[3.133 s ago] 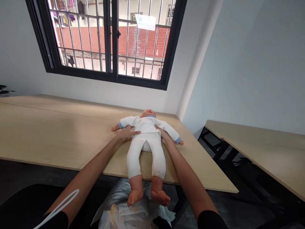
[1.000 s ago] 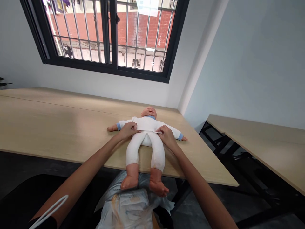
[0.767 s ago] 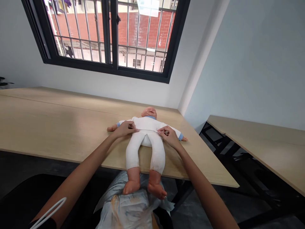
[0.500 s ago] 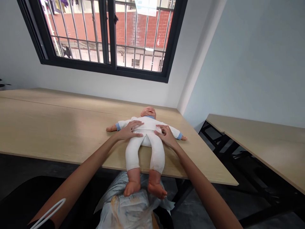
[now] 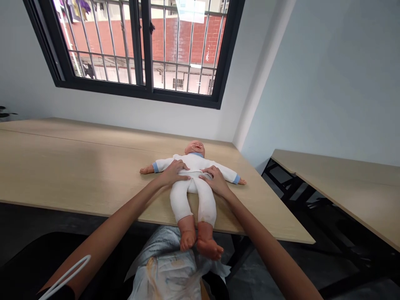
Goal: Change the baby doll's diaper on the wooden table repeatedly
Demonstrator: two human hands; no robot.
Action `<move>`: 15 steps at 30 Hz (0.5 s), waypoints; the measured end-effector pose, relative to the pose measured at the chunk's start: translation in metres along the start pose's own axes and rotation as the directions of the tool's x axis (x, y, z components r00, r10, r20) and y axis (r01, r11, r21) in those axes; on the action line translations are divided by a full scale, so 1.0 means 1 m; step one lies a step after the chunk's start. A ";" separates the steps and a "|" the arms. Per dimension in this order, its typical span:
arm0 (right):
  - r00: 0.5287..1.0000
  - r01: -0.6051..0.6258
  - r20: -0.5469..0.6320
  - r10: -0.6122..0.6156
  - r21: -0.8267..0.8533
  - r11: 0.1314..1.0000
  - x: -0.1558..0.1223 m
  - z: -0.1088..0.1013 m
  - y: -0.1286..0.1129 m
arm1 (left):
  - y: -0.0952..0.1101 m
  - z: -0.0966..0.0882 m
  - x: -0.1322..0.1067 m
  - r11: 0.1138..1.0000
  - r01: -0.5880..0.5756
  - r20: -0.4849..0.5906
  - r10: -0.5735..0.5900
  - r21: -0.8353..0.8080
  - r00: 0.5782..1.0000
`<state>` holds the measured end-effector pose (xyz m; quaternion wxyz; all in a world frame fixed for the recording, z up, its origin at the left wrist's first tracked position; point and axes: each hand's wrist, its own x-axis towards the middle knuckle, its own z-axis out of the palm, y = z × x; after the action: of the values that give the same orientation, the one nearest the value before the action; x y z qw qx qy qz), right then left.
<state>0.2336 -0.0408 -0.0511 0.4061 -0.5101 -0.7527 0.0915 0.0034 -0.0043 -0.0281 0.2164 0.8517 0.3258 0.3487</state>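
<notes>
Head view: the doll (image 5: 193,186) lies face-up on the tabletop (image 5: 93,166), feet (image 5: 188,238) overhanging the near edge. Your left hand (image 5: 176,172) and right hand (image 5: 215,179) touch its waist, thumbs spread from fingers. You appear to be adjusting the clothing; the next move likely calls for even handling.

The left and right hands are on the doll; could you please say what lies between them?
In the head view, the doll's waist lies between the left hand and right hand, just below its white top.
</notes>
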 end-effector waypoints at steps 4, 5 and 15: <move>1.000 0.028 -0.007 -0.028 -0.012 1.000 0.003 0.000 0.000 | 0.002 0.001 0.002 0.998 -0.010 0.011 0.011 -0.067 1.000; 1.000 0.028 -0.012 -0.028 -0.011 1.000 0.004 0.000 0.000 | 0.001 0.001 0.003 0.996 -0.019 0.009 0.020 -0.087 1.000; 1.000 -0.001 -0.029 0.002 0.022 1.000 0.008 0.002 0.003 | -0.013 0.006 0.006 0.997 -0.025 -0.063 0.021 -0.068 0.998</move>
<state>0.2337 -0.0323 -0.0501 0.4224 -0.5074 -0.7453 0.0927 0.0051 0.0082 -0.0374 0.2313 0.8362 0.3103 0.3885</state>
